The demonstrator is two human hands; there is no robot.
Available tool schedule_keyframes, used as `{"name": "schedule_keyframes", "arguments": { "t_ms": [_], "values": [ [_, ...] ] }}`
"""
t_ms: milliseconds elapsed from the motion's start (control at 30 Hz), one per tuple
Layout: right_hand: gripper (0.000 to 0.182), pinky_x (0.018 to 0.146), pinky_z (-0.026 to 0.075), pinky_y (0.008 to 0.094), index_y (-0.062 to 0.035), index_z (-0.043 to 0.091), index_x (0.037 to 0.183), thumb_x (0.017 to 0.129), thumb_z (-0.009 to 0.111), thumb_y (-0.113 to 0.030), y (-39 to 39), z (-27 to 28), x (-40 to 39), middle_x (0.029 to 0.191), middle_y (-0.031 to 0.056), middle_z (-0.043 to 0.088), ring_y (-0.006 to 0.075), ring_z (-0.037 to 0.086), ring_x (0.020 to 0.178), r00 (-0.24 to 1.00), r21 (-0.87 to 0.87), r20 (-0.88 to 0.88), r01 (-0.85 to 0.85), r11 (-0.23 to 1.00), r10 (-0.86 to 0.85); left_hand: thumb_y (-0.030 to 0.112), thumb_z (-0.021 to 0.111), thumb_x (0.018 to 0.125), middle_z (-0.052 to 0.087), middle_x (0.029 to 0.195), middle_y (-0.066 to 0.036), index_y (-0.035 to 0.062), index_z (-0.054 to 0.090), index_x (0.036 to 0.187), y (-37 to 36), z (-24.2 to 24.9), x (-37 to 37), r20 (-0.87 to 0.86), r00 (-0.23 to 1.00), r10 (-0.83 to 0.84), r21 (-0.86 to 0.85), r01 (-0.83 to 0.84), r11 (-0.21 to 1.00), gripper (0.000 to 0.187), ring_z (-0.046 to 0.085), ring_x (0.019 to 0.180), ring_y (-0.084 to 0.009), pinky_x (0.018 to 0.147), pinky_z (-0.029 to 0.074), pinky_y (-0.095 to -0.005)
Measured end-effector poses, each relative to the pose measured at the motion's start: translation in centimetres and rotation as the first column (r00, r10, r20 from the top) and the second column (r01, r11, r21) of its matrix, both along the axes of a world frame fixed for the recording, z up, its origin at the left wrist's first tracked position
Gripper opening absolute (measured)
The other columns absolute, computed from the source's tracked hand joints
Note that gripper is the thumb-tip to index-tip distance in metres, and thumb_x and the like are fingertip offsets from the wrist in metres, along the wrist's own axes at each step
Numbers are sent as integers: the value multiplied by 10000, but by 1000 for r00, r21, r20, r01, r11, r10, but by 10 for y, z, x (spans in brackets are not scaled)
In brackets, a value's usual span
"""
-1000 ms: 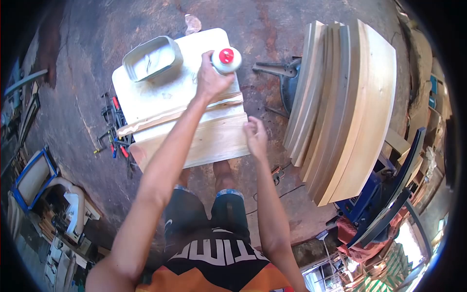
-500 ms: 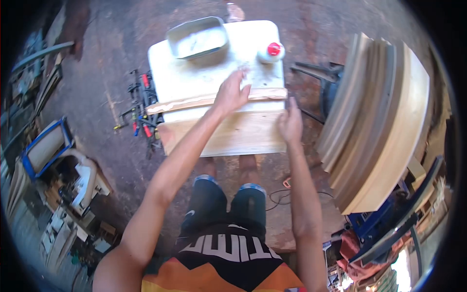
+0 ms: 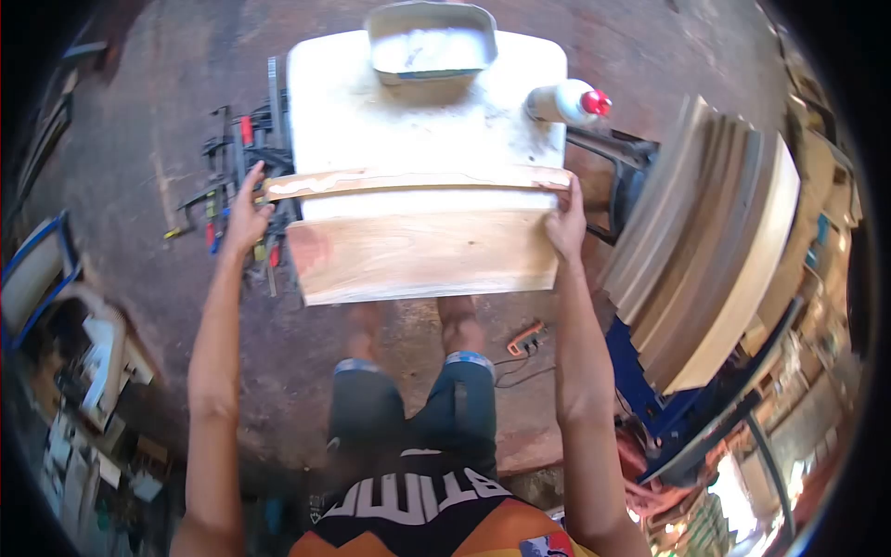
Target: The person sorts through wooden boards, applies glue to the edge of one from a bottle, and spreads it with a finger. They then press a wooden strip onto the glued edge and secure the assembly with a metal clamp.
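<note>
A narrow wooden strip (image 3: 408,179) with a wavy white smear, which looks like glue, along its length lies across the white tabletop (image 3: 325,111). My left hand (image 3: 247,215) is at its left end, fingers and thumb around the end. At the opposite end my right hand (image 3: 568,221) grips the strip, with the fingers along its outer side. Nearer my body, a wide wooden board (image 3: 427,255) rests on the table's front edge, apart from the strip.
A rectangular tub (image 3: 433,70) with whitish contents and a white bottle (image 3: 557,102) with a red cap are on the table. Several clamps (image 3: 246,167) lie at left. Curved wooden pieces (image 3: 715,251) are stacked at right. An orange tool (image 3: 527,339) with a cable is on the floor.
My left hand has moved from above the strip's middle to its left end. My right hand has come up to the right end. The view has shifted.
</note>
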State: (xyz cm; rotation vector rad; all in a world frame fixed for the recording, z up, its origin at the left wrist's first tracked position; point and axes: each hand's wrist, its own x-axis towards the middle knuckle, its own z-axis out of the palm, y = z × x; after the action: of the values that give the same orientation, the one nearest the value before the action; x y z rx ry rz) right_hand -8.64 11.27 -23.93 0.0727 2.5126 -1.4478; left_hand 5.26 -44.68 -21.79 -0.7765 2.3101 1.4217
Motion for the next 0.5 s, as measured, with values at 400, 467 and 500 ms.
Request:
{"name": "schedule_keyframes", "arguments": {
  "t_ms": [400,467,500],
  "values": [
    [746,971,433,405,-17,310,1472,745,452,72,-12,-32,7,1168,204,591,360,566,1088,986,395,-121,154,906,-114,-126,686,750,621,1158,-62,18,595,1219,-15,-47,-5,-109,986,-128,167,145,975,499,587,1095,-165,959,456,-280],
    [783,965,412,478,-73,236,1512,771,461,40,-14,-34,7,1169,231,576,424,534,1079,989,499,-128,131,857,-76,-127,682,762,644,1155,-63,13,590,1220,-13,-38,-5,-116,990,-79,221,103,970,488,592,1097,-156,973,453,-275],
    [788,965,413,475,-79,237,1512,767,464,39,-16,-32,7,1176,223,578,420,535,1084,990,509,-111,132,850,-87,-140,669,761,641,1157,-65,4,580,1226,-10,-29,-5,-130,988,-85,205,111,973,495,586,1104,-151,977,451,-274]
  ]
}}
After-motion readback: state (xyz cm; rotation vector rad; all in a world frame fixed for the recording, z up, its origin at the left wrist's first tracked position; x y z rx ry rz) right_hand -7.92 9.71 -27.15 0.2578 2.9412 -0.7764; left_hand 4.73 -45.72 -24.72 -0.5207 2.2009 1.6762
